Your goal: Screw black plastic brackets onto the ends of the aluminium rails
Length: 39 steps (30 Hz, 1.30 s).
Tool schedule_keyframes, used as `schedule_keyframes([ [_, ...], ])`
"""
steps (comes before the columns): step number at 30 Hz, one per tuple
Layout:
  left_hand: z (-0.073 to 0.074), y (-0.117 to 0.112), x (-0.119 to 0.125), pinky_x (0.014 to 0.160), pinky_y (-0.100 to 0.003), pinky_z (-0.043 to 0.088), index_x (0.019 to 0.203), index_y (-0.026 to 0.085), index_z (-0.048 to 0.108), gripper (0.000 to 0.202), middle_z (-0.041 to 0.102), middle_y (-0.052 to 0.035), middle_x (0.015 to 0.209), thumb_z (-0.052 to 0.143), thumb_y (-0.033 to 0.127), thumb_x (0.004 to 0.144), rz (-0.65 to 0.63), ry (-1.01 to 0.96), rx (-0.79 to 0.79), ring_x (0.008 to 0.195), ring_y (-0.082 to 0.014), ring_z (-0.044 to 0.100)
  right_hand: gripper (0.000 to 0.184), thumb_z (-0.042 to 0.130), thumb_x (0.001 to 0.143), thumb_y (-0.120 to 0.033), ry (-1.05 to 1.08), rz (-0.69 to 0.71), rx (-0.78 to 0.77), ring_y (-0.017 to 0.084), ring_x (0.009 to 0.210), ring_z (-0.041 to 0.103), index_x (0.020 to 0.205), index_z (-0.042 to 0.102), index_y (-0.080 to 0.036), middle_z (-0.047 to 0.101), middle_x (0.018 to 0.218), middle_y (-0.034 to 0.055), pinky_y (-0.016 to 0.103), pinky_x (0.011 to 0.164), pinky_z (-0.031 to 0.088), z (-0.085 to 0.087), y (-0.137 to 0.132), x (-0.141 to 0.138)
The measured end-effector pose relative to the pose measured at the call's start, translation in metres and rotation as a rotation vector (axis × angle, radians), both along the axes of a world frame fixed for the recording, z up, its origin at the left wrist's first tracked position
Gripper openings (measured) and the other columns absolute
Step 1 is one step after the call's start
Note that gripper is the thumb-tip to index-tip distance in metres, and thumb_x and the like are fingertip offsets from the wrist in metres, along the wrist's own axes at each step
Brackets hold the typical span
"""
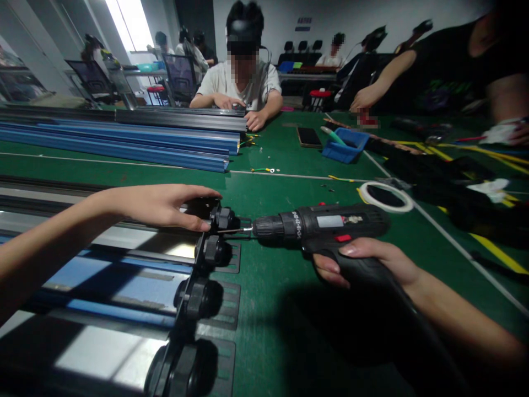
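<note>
Wrapped shut around the handle of a black cordless screwdriver [326, 226], the right grip [366, 264] holds the tool level, its index finger lying along the body just under the red switch. The tool's thin bit [236, 230] points away from this grip toward the left one and meets the topmost of a row of black knobs [223, 218] on a black end bracket [194, 286]. The left grip [161, 205] lies open and flat, palm down, clasping nothing; it rests on the end of a shiny metal rail [124, 237], and its fingertips touch that same top knob from the side opposite the bit. Below the left grip, nearer the wearer, three more knobs follow the bracket down, with blue and silver rails running off beside them. Beyond the right grip a white tape ring [386, 197] lies flat on the green counter [289, 309], and farther off sit a blue tray [345, 146] and a dark phone [309, 137]. Well beyond the left grip a stack of long blue profiles [124, 144] stretches across the counter. A person in a white T-shirt [242, 82] sits at the far side, and another person's arm [388, 77] reaches in at the upper right.
</note>
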<state>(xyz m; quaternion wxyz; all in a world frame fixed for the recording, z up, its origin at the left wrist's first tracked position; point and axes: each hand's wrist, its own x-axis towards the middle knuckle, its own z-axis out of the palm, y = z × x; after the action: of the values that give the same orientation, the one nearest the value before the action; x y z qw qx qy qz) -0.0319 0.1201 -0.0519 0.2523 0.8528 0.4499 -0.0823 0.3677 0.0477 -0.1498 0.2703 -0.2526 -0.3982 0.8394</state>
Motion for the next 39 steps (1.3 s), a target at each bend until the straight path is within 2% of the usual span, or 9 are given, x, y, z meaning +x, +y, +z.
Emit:
schedule_keyframes([
  [6,-0.002,0.001,-0.001,0.116,-0.031,0.047,0.165,0.027,0.035,0.088,0.045,-0.0071,0.166,0.057,0.072,0.092,-0.018,0.001,-0.011,0.144,-0.0286,0.053,0.026,0.071,0.086,-0.034,-0.002,-0.012,0.003,0.016,0.067,0.06,0.095,0.075,-0.009,0.061,0.08,0.0074,0.023,0.061,0.052,0.002,0.0,-0.001],
  [10,-0.002,0.001,-0.001,0.117,-0.03,0.046,0.164,0.028,0.034,0.087,0.045,-0.006,0.166,0.061,0.069,0.092,0.009,-0.035,-0.073,0.144,-0.0272,0.053,0.032,0.071,0.086,-0.036,-0.038,0.034,-0.034,0.017,0.072,0.064,0.094,0.076,-0.006,0.064,0.082,0.011,0.022,0.067,0.055,0.002,0.0,0.001],
  [15,-0.003,0.0,-0.001,0.114,-0.029,0.047,0.164,0.028,0.034,0.082,0.047,-0.0058,0.164,0.059,0.065,0.095,0.022,-0.069,-0.129,0.142,-0.0266,0.053,0.033,0.071,0.085,-0.034,-0.05,-0.004,-0.019,0.019,0.078,0.069,0.101,0.079,-0.006,0.069,0.093,0.0137,0.024,0.071,0.058,0.0,0.001,0.004],
  [20,-0.003,0.0,-0.001,0.11,-0.028,0.049,0.165,0.026,0.032,0.081,0.049,-0.0076,0.162,0.056,0.064,0.097,0.005,-0.086,-0.137,0.139,-0.0267,0.055,0.032,0.071,0.086,-0.034,-0.038,0.001,-0.031,0.019,0.077,0.067,0.1,0.078,-0.006,0.066,0.088,0.0117,0.025,0.069,0.056,-0.001,0.001,0.003],
  [25,-0.003,0.001,0.001,0.112,-0.029,0.047,0.164,0.025,0.034,0.079,0.048,-0.0075,0.163,0.056,0.061,0.097,0.007,-0.075,-0.128,0.14,-0.0274,0.054,0.028,0.068,0.089,-0.034,-0.024,0.013,-0.009,0.016,0.07,0.062,0.09,0.076,-0.008,0.061,0.08,0.0085,0.024,0.066,0.053,-0.002,0.0,0.003],
  [29,-0.004,0.003,0.0,0.114,-0.03,0.045,0.164,0.024,0.033,0.08,0.048,-0.0088,0.162,0.058,0.059,0.097,0.005,-0.086,-0.148,0.14,-0.0281,0.053,0.031,0.068,0.088,-0.038,-0.042,0.043,-0.027,0.017,0.07,0.06,0.089,0.076,-0.009,0.061,0.078,0.0088,0.024,0.067,0.052,-0.004,0.0,0.006],
  [34,-0.003,0.005,-0.002,0.117,-0.032,0.042,0.162,0.025,0.038,0.076,0.05,-0.0071,0.162,0.06,0.056,0.096,0.011,-0.11,-0.154,0.142,-0.0284,0.051,0.036,0.068,0.085,-0.042,-0.104,0.033,-0.067,0.019,0.075,0.061,0.096,0.079,-0.01,0.065,0.086,0.0129,0.026,0.07,0.053,-0.01,0.002,0.013],
  [39,-0.006,0.013,-0.008,0.117,-0.03,0.041,0.157,0.024,0.046,0.067,0.052,-0.0058,0.16,0.055,0.055,0.099,-0.014,-0.171,-0.139,0.142,-0.0257,0.051,0.039,0.067,0.084,-0.045,-0.169,-0.003,-0.095,0.021,0.074,0.061,0.094,0.08,-0.01,0.065,0.082,0.0139,0.028,0.07,0.053,-0.008,-0.002,0.014],
])
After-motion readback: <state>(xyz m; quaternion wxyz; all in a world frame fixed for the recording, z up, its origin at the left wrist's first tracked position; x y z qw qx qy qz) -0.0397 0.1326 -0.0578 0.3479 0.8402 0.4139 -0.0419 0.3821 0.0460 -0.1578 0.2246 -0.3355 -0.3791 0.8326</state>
